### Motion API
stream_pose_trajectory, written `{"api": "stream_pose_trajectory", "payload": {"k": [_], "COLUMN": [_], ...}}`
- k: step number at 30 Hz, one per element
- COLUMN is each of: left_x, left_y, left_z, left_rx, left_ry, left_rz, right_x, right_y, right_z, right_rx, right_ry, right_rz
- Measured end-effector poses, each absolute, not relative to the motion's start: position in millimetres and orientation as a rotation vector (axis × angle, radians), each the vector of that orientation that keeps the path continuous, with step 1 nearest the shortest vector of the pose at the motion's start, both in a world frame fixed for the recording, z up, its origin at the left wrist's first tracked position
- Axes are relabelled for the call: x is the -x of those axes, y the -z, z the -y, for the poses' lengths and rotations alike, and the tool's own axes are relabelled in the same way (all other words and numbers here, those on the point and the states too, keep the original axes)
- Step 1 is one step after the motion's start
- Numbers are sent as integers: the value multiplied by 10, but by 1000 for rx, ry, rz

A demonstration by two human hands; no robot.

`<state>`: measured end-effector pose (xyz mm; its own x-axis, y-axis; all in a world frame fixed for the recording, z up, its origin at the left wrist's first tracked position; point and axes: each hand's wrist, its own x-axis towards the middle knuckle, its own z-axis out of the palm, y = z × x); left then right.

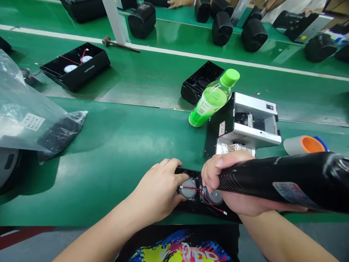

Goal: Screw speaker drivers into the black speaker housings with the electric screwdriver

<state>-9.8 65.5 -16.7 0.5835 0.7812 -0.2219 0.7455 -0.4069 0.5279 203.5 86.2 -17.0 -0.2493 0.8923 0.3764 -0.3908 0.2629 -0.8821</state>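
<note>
A black housing (194,208) with two round grey speakers and a red-black wire lies at the near edge of the green table. My left hand (162,188) rests on its left end, fingers wrapped around that end beside the left speaker. My right hand (236,182) is closed around a black cylindrical power screwdriver (259,177), whose body points off to the right. The tool's tip is over the housing between the speakers, mostly hidden by my fingers. Just beyond stands a black and silver machine (255,137).
A green bottle (209,103) leans by the machine, near an open black housing (203,82). Right of it lies an orange-and-white tape roll (303,145). At left are a plastic bag (22,109) and another housing with speakers (77,67). Other people's hands and several black speakers are behind.
</note>
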Motion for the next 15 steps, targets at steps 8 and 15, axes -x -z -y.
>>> {"api": "stream_pose_trajectory", "payload": {"k": [8, 15], "left_x": [68, 76], "left_y": [86, 102], "left_z": [-648, -593], "left_rx": [-2205, -2133], "left_ry": [-30, -79], "left_rz": [-1248, -1283], "right_x": [-2067, -1941], "right_y": [192, 157], "right_z": [-806, -812], "right_rx": [543, 627], "right_ry": [-1396, -1276], "right_rz": [1289, 1233]}}
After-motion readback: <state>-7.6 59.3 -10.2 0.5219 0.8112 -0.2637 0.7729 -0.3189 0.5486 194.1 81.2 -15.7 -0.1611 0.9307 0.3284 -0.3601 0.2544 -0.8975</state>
